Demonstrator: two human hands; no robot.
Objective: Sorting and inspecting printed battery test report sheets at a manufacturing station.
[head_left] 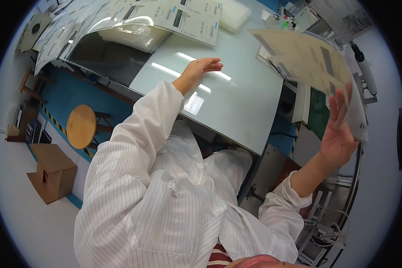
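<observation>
On the right, my right hand (338,138) is raised with a large, thin printed film sheet (306,60) at its fingers. The sheet bends, and its far end reaches over the right side of the glossy white tabletop (236,105). Some of the fingertips are hidden or blurred against the sheet. My left hand (201,73) hovers over the middle of the tabletop with its fingers stretched out, holding nothing. Several similar printed sheets (183,20) lie overlapping at the far left, beyond that hand.
Clear plastic-wrapped packs (134,38) lie under the sheets, and a translucent stack (233,15) stands at the far edge. Left of me are a round wooden stool (81,127) and a cardboard box (53,172). A metal frame (319,232) stands at the lower right.
</observation>
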